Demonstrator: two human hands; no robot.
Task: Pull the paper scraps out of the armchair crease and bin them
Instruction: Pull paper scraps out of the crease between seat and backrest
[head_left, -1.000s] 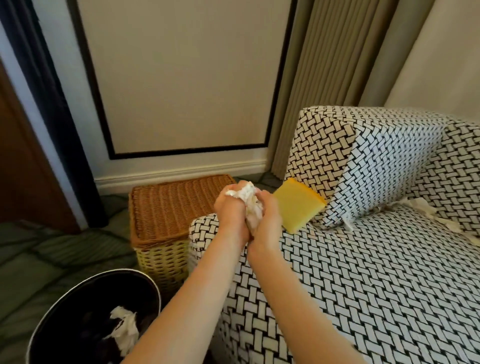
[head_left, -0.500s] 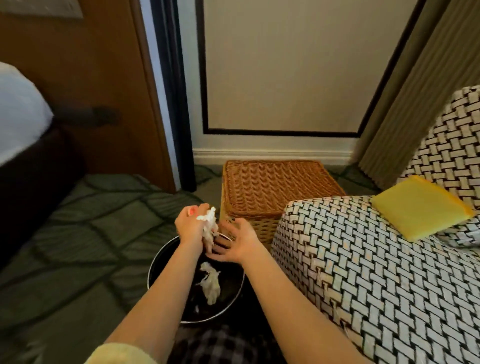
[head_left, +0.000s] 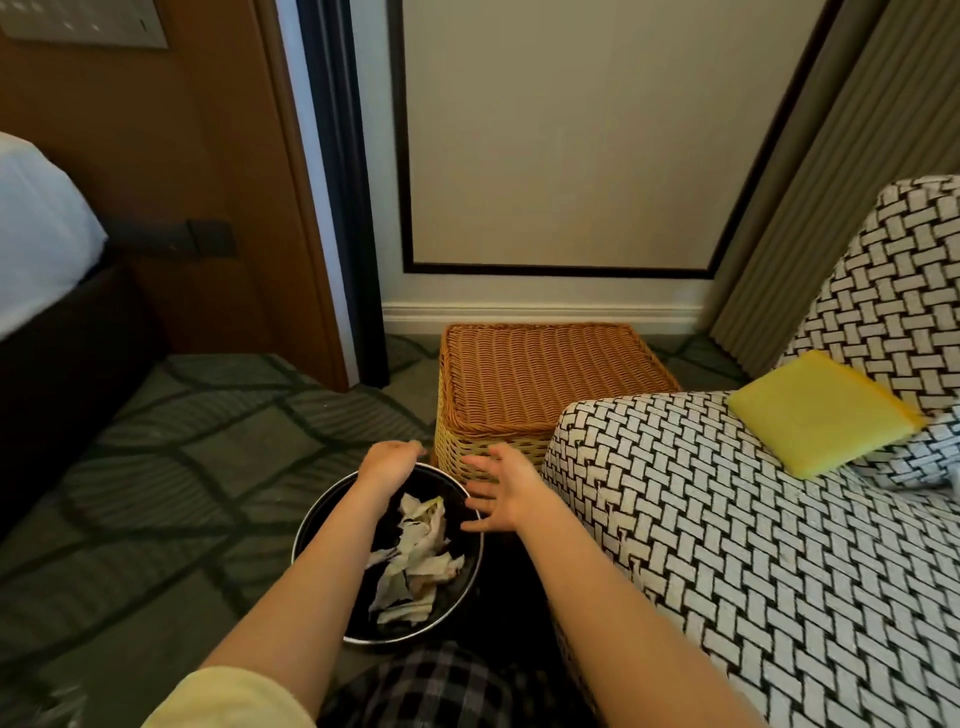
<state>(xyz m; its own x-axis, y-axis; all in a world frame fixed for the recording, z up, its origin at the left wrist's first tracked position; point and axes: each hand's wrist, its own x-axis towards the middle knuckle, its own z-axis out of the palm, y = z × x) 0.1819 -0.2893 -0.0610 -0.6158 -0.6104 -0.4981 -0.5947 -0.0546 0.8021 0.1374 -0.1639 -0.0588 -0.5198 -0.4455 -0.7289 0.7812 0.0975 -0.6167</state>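
Observation:
A round black bin (head_left: 311, 525) stands on the carpet beside the armchair. White crumpled paper scraps (head_left: 415, 556) lie inside it. My left hand (head_left: 387, 462) hovers over the bin's far rim, fingers bent and blurred, holding nothing. My right hand (head_left: 501, 491) is over the bin's right rim with fingers spread and empty. The black-and-white woven armchair (head_left: 727, 519) fills the right side; its crease is out of view.
A wicker basket (head_left: 540, 384) with a flat lid stands against the wall behind the bin. A yellow pad (head_left: 815, 410) lies on the armchair's arm. A bed (head_left: 41, 244) is at the far left, green patterned carpet (head_left: 182, 467) between.
The scraps held between my hands have dropped into the bin. Both hands have come apart and are empty over the bin.

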